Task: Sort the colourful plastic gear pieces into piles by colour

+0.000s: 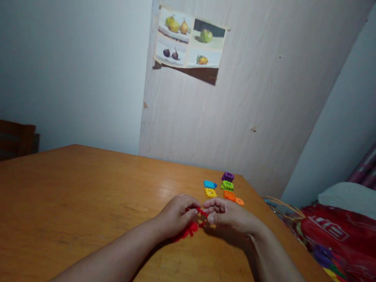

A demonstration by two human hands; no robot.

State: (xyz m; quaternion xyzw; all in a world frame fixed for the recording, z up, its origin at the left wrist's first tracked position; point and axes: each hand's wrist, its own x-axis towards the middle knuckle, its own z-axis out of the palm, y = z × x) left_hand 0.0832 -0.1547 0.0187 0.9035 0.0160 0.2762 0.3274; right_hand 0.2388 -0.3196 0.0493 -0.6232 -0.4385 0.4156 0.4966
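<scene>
My left hand (177, 215) and my right hand (230, 215) meet over the wooden table (66, 201), fingers curled. Both pinch red plastic interlocking pieces (202, 211) between them. More red pieces (186, 232) show under my left hand. Just beyond the hands lie small stacks of similar pieces: blue (210, 184), yellow (210, 192), purple (228, 176), green (227, 185) and orange (232, 196).
A pale wood-grain panel (237, 103) rises behind the table with a fruit picture (190, 37) taped on it. A dark wooden chair (7, 138) stands at the left. A bed with a red cover (339, 238) and a pillow (356, 200) lies right of the table edge.
</scene>
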